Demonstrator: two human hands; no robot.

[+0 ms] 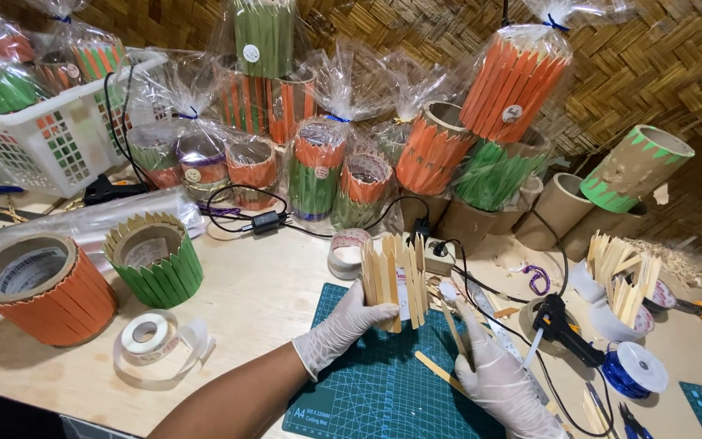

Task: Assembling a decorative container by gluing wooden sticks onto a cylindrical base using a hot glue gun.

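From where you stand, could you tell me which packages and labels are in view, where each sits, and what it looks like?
Wrapped orange holder: back right, tall, clear cellophane, blue tie, round white sticker.
Wrapped green holder: back centre, tall, round white sticker.
Small wrapped holders: back middle row, orange and green, cellophane.
White basket: back left, holds more wrapped holders.
Sticker roll: front left, white.
Cutting mat: under both hands, green, white corner print.

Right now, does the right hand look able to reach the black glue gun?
Probably yes. The right hand holds a plain wooden stick, and the black glue gun lies just beside it on the table, with nothing between them; the hand would likely need to put the stick down first.
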